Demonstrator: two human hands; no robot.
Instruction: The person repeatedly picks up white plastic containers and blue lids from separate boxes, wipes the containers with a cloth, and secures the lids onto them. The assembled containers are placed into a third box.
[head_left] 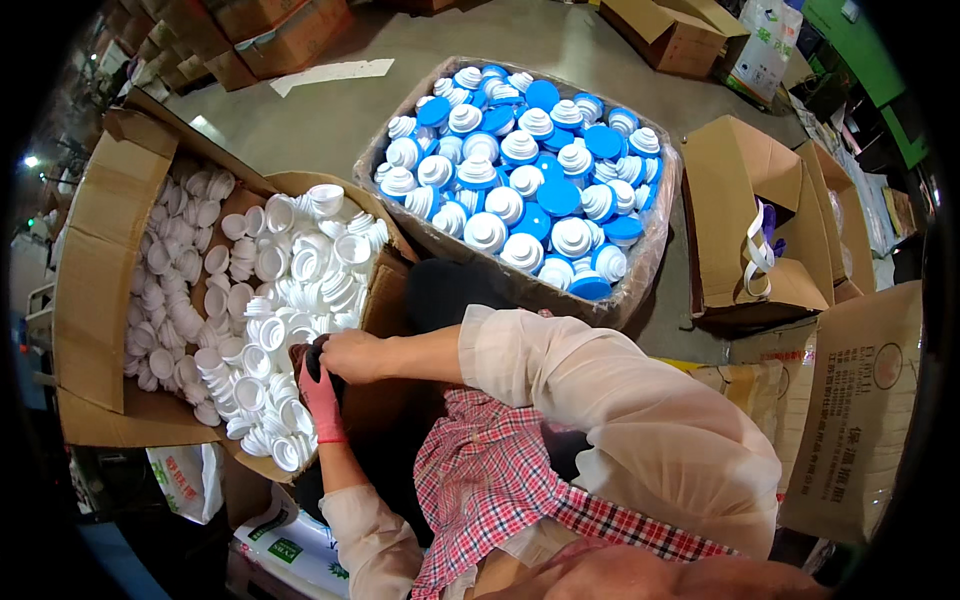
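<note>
On my left hand [322, 402] is a pink work glove [318, 385] with dark fingers, at the near right edge of a carton of white cups. My bare right hand [352, 356] is closed at the glove's dark finger end and seems to grip it. The left fingers are mostly hidden by the right hand and the glove. Small white plastic cups [262, 335], some nested in stacks, fill the open cardboard carton [100, 290] on my left, right beside both hands.
Ahead stands a plastic-lined box [640, 285] heaped with blue-and-white stepped plastic parts [525, 180]. Open cartons [735, 175] stand at the right, one with a white strap [760, 250] over its edge. More cartons [290, 40] are stacked at the far left. White bags [290, 540] lie at the near left.
</note>
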